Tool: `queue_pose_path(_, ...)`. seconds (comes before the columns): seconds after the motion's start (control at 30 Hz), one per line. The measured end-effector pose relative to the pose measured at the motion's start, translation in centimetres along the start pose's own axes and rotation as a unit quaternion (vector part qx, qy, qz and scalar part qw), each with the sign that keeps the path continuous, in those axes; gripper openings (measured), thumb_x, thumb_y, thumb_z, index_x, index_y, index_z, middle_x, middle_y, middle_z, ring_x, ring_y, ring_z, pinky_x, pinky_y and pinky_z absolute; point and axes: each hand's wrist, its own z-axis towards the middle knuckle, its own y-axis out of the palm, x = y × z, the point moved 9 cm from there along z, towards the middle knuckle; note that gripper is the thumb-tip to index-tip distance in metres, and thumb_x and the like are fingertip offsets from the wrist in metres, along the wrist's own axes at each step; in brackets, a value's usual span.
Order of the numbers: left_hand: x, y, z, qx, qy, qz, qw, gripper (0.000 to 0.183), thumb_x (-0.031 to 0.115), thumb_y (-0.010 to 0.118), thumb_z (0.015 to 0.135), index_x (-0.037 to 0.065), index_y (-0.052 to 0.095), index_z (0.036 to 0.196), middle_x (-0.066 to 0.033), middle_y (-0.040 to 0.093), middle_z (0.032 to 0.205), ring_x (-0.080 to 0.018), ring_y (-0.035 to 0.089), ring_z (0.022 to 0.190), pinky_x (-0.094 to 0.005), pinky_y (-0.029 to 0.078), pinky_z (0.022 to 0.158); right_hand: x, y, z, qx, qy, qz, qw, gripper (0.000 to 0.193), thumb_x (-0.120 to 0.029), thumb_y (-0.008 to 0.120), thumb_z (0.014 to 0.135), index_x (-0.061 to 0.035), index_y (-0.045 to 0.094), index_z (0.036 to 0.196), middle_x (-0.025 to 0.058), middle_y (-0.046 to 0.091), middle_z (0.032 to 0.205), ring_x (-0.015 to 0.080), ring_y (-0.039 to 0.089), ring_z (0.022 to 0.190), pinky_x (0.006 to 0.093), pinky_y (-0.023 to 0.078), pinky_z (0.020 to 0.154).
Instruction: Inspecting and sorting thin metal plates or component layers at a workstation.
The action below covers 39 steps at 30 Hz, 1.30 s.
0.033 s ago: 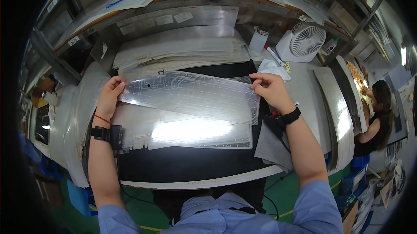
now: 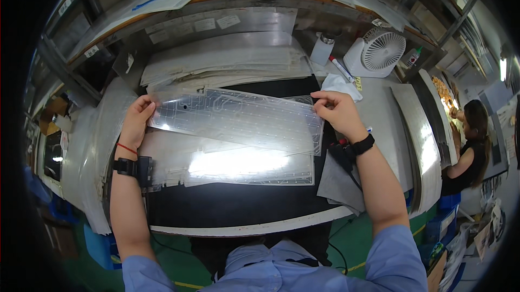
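A clear, flexible plastic sheet (image 2: pixel 238 118), printed with fine circuit-like lines and dots, is stretched between my hands and slants down toward the right. My left hand (image 2: pixel 136 118) pinches its left end between thumb and fingers. At the upper right corner, my right hand (image 2: pixel 340 112) is closed on the sheet's edge. Beneath it lies a pile of similar clear sheets (image 2: pixel 168 154), with strong glare on its right half. Another stack of sheets (image 2: pixel 233 59) sits behind, toward the back of the bench.
A black mat (image 2: pixel 216 205) covers the bench middle. To the right are a grey cloth (image 2: pixel 338 186), a white fan (image 2: pixel 382 52), a bottle (image 2: pixel 323 49), a marker (image 2: pixel 342 69) and a crumpled white cloth (image 2: pixel 342 86). Sheet stacks (image 2: pixel 417 140) flank both sides. A co-worker (image 2: pixel 471 140) sits far right.
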Motion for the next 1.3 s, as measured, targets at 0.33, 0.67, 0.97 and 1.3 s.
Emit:
queue_pose_path(0.33,0.0,-0.2,0.0,0.010,0.011,-0.005,1.000,0.010,0.009,0.056,0.096,0.007,0.062,0.104,0.0038,0.062,0.089,-0.0033,0.053,0.072,-0.0166,0.041,0.063,0.7,-0.1,0.1,0.011,0.029,0.043,0.999,0.033,0.003,0.060,0.080,0.0047,0.063,0.113,0.0024,0.065,0.080,0.0076,0.060,0.074,0.0212,0.048,0.068)
queue_pose_path(0.67,0.1,-0.2,0.1,0.003,0.019,-0.016,1.000,0.011,0.009,0.056,0.096,0.007,0.062,0.105,0.0026,0.063,0.092,-0.0051,0.055,0.076,-0.0179,0.043,0.067,1.3,-0.4,0.1,0.019,0.053,0.085,0.995,0.025,0.003,0.059,0.082,0.0052,0.062,0.107,0.0040,0.066,0.081,0.0074,0.059,0.070,0.0210,0.047,0.064)
queue_pose_path(0.97,-0.1,-0.6,0.2,0.003,0.022,-0.013,1.000,0.012,0.008,0.056,0.096,0.006,0.062,0.106,0.0020,0.063,0.093,-0.0062,0.055,0.076,-0.0186,0.044,0.069,1.1,-0.5,-0.1,0.042,0.076,0.154,0.984,0.025,0.003,0.059,0.083,0.0057,0.059,0.107,0.0044,0.066,0.080,0.0071,0.058,0.066,0.0202,0.045,0.060)
queue_pose_path(1.3,0.1,-0.2,0.2,-0.006,0.022,-0.023,0.999,0.012,0.007,0.056,0.095,0.005,0.062,0.105,0.0009,0.063,0.093,-0.0067,0.057,0.076,-0.0186,0.045,0.069,0.9,-0.4,0.0,0.018,0.049,0.150,0.987,0.027,0.004,0.059,0.082,0.0035,0.058,0.109,0.0034,0.065,0.079,0.0065,0.057,0.064,0.0198,0.044,0.058)
